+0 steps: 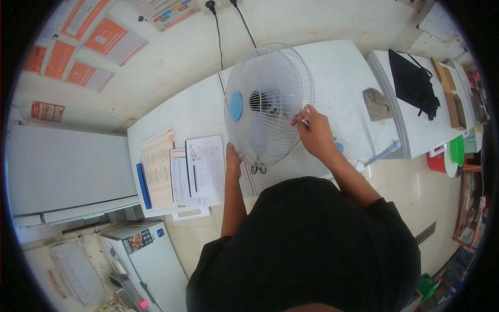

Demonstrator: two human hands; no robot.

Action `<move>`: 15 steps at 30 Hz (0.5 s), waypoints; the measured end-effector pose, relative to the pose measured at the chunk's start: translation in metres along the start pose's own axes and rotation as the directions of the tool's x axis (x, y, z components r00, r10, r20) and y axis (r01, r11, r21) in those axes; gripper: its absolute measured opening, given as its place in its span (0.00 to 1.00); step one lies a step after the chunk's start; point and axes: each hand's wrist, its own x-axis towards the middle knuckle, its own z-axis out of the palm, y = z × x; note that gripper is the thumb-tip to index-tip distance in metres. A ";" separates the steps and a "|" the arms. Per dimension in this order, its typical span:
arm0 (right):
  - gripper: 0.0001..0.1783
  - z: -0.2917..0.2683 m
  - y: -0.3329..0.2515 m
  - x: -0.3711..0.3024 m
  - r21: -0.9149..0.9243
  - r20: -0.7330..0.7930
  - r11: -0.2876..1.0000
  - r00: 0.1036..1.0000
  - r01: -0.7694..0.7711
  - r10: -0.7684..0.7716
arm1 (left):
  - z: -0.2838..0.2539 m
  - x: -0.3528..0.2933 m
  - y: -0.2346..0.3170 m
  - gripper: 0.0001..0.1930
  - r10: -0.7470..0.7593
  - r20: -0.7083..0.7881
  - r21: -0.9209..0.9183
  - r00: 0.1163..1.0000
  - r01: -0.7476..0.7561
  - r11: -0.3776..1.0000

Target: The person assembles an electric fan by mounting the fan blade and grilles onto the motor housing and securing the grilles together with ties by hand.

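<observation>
Head view: one scene
Table (338,67): smooth white top, papers (206,161) left, crumpled cloth (376,104) right
Room: pale wall (176,67) far, glossy tiled floor (410,192) right
Fan (267,104): over the table's middle; round wire guard (307,70), blue disc (236,106)
Left hand (233,158): against guard's near left edge, grip unclear
Right hand (316,132): fingertips pinching guard's right rim

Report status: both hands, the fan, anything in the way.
Right hand at right rim of fan; left hand at its lower left. Fan over white table, blue cap facing left. Papers left, not visibly blocking.
</observation>
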 end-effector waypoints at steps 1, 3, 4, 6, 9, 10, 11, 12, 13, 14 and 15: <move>0.04 -0.003 0.003 -0.001 0.043 0.008 0.999 1.000 0.025 -0.025 | 0.005 -0.001 0.009 0.38 -0.038 -0.014 -0.053 0.999 0.037 0.998; 0.04 -0.010 0.006 -0.005 0.081 0.002 0.996 0.999 0.036 -0.037 | 0.011 -0.003 0.018 0.41 -0.085 -0.013 -0.097 0.996 0.084 0.992; 0.05 -0.016 0.006 -0.007 0.146 0.043 0.989 0.999 0.009 -0.015 | 0.013 -0.002 0.019 0.41 -0.078 -0.017 -0.101 0.997 0.076 0.992; 0.07 -0.028 0.001 -0.014 0.205 0.074 0.978 0.997 -0.026 0.011 | 0.006 0.006 0.010 0.42 0.013 0.055 -0.107 0.998 -0.007 0.994; 0.10 -0.047 -0.007 -0.026 0.203 0.159 0.970 0.982 -0.132 0.101 | 0.004 0.016 -0.002 0.42 0.096 0.078 -0.053 0.992 -0.092 0.994; 0.11 -0.052 -0.006 -0.030 0.253 0.213 0.947 0.967 -0.196 0.143 | 0.004 0.018 -0.005 0.42 0.090 0.094 -0.049 0.992 -0.086 0.995; 0.12 -0.056 -0.005 -0.034 0.299 0.268 0.918 0.946 -0.260 0.180 | 0.005 0.020 -0.009 0.41 0.113 0.067 -0.048 0.991 -0.110 0.993; 0.12 -0.060 -0.001 -0.036 0.296 0.258 0.918 0.948 -0.263 0.188 | 0.007 0.021 -0.012 0.41 0.137 0.039 -0.047 0.990 -0.136 0.990; 0.12 -0.062 0.005 -0.039 0.361 0.222 0.903 0.962 -0.233 0.160 | 0.007 0.021 -0.014 0.41 0.134 0.050 -0.047 0.990 -0.132 0.990; 0.13 -0.064 0.012 -0.041 0.422 0.185 0.884 0.974 -0.200 0.132 | 0.006 0.021 -0.017 0.40 0.141 0.046 -0.049 0.989 -0.139 0.989; 0.13 -0.067 0.030 -0.042 0.421 0.178 0.885 0.974 -0.201 0.136 | 0.006 0.021 -0.019 0.40 0.148 0.042 -0.049 0.988 -0.146 0.988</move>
